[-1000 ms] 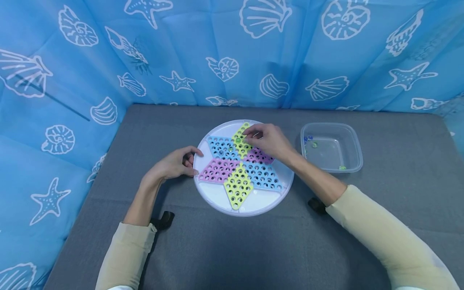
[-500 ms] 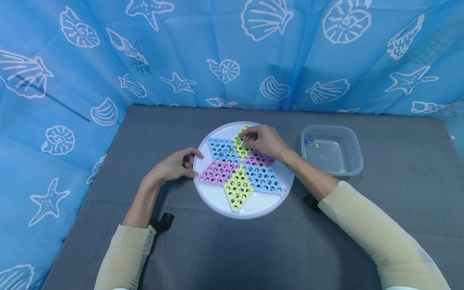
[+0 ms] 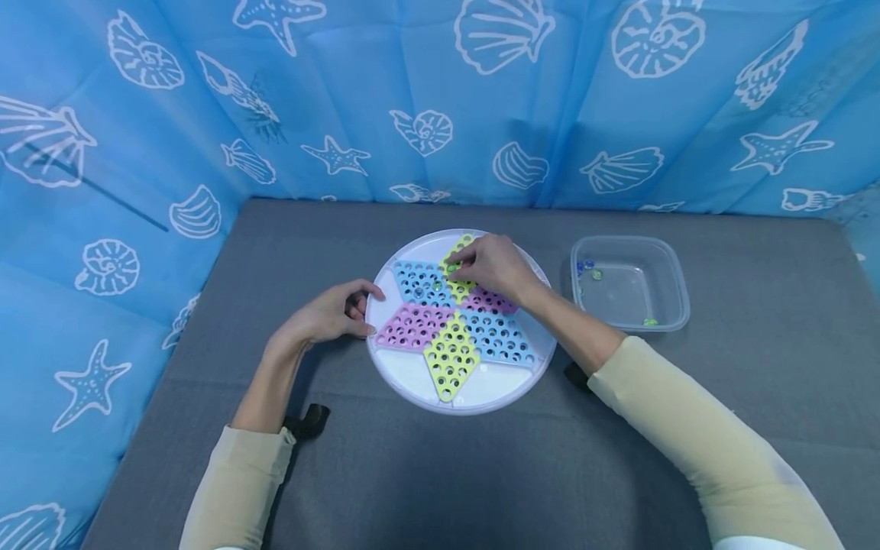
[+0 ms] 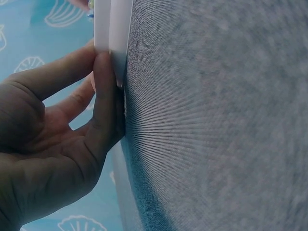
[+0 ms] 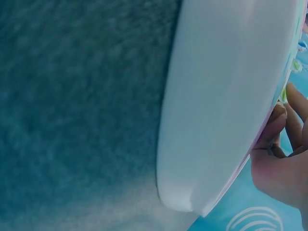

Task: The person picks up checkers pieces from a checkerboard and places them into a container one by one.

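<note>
A round white Chinese checkers board [image 3: 401, 373] with a yellow, blue and pink star of holes lies on the table. My left hand [image 3: 335, 312] grips its left rim, and the left wrist view shows the fingers [image 4: 103, 72] against the board's edge. Over the far yellow point, my right hand [image 3: 496, 267] has thumb and fingertips at a green marble [image 3: 451, 268], apparently pinching it; the fingers partly cover it. The right wrist view shows that green marble [image 5: 283, 94] between the fingertips. A pale green marble [image 3: 437, 286] and a bluish marble [image 3: 418, 292] sit in the blue section.
Right of the board stands a clear plastic container [image 3: 677, 305] with several blue and green marbles inside. Grey cloth [image 3: 440, 473] covers the table. A blue seashell curtain [image 3: 385, 92] hangs behind and to the left.
My right hand has moved a little left across the yellow point, its fingertips now at the green marble that was just left of them. The left hand stays at the rim.
</note>
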`<state>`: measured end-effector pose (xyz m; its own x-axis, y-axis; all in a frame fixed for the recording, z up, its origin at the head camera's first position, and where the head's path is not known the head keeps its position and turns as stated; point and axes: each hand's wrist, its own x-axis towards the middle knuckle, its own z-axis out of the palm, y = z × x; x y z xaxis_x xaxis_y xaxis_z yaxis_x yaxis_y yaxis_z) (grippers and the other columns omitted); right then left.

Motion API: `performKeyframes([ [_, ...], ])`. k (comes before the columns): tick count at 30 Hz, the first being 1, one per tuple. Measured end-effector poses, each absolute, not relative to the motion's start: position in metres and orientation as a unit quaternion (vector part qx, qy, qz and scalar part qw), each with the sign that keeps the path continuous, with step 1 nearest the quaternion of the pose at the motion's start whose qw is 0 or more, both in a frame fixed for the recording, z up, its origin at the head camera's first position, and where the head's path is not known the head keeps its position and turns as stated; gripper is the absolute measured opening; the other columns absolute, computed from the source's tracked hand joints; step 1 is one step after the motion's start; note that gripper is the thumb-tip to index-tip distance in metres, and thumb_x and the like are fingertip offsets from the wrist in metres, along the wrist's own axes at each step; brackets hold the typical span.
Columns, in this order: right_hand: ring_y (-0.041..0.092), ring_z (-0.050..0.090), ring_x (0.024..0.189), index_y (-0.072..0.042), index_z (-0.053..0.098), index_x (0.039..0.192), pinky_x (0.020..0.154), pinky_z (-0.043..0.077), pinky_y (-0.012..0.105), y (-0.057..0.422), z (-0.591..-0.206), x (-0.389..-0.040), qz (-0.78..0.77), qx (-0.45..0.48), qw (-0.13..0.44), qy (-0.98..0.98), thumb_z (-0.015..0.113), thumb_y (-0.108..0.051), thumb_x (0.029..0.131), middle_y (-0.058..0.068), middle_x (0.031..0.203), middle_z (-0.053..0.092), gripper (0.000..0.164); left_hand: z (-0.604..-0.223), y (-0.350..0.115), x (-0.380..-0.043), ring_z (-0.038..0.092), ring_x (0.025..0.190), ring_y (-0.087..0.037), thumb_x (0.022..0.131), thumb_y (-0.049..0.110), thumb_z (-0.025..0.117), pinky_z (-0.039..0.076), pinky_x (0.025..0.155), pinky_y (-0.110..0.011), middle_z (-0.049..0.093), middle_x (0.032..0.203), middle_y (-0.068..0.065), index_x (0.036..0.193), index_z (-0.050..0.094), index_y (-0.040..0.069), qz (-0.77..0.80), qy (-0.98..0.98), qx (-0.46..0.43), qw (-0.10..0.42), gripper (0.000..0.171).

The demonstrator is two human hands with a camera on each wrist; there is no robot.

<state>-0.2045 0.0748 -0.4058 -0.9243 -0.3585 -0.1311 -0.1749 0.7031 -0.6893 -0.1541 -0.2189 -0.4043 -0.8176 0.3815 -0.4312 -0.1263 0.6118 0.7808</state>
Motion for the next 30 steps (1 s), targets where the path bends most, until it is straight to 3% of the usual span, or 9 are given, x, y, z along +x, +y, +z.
performKeyframes([
  [11,0.016,0.062,0.087,-0.02,0.078,0.109,0.08,0.046,0.035,0.079,-0.406,-0.204,-0.364,-0.147,0.115,0.912,0.078,-0.028,0.086,0.0,0.105,0.074,0.024,-0.404,-0.22,-0.156,0.047,0.078,-0.022,0.083,-0.005,0.074,0.042,0.068,-0.029,0.046,0.095,-0.012,0.127,0.055,0.005,0.432,0.85,0.087,0.287,0.049],
  [20,0.018,0.063,0.105,-0.02,0.078,0.109,0.091,0.046,0.037,0.086,-0.403,-0.196,-0.387,-0.154,0.126,0.9,0.076,-0.028,0.088,-0.001,0.109,0.074,0.022,-0.407,-0.222,-0.153,0.047,0.078,-0.022,0.082,-0.005,0.074,0.042,0.069,-0.029,0.045,0.095,-0.012,0.127,0.054,0.003,0.433,0.849,0.091,0.288,0.049],
  [30,0.014,0.063,0.081,-0.017,0.077,0.112,0.072,0.048,0.034,0.096,-0.389,-0.185,-0.407,-0.177,0.123,0.888,0.076,-0.028,0.089,0.001,0.106,0.074,0.026,-0.405,-0.222,-0.155,0.046,0.078,-0.022,0.083,-0.004,0.073,0.041,0.068,-0.028,0.045,0.095,-0.012,0.127,0.054,0.004,0.435,0.846,0.095,0.292,0.049],
])
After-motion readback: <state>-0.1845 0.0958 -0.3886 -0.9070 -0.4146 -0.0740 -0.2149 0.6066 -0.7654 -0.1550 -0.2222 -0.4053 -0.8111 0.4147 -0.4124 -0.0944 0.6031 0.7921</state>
